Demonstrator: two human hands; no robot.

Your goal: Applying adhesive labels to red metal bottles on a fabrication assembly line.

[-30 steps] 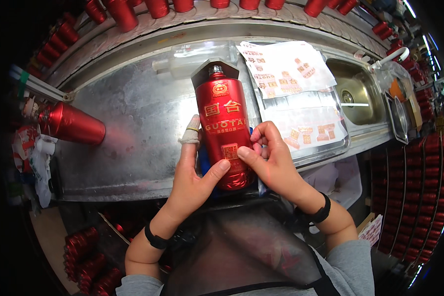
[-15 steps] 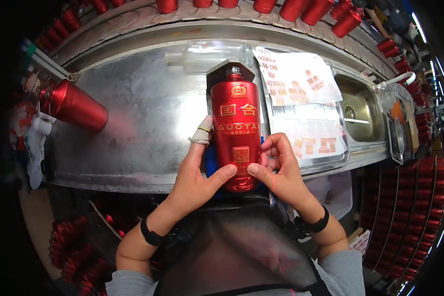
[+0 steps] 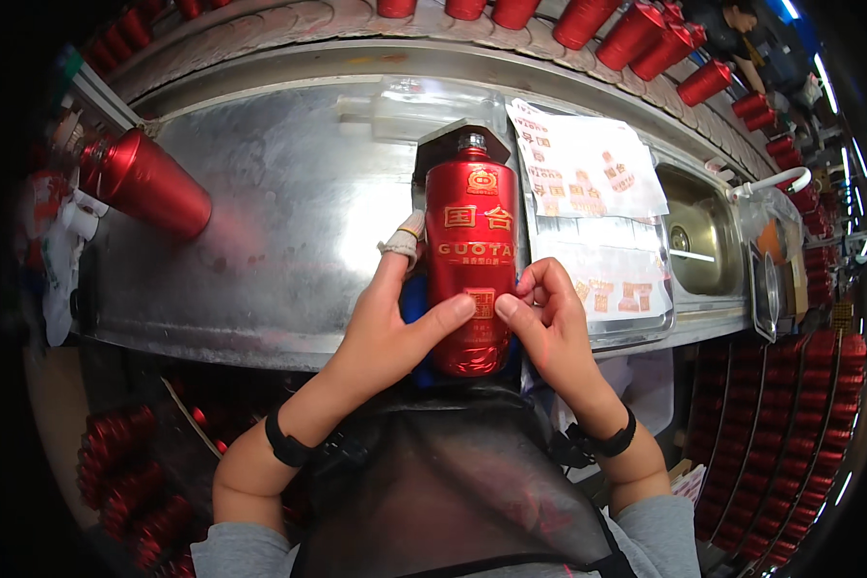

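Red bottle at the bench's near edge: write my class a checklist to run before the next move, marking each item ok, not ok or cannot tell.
1. Left grip at the red bottle: ok.
2. Right grip at the bottle's other side: ok.
3. Gold square emblem fully uncovered: not ok, left thumb overlaps its edge.
4. White finger cover on a left finger: ok.
5. Contact beneath the bottle: cannot tell, hidden.

Gry short sleeves [image 3: 246,551] on both arms. Blk wristbands [image 3: 281,439], one per wrist, w/ a dk lumpy pc [image 3: 345,450] beside each, too dim to ID. L hand [image 3: 381,323]: off-wht finger cover [image 3: 397,248] w/ thin yel band [image 3: 410,231]. Sheer blk apron [image 3: 443,477], solid blk trim [image 3: 612,566].
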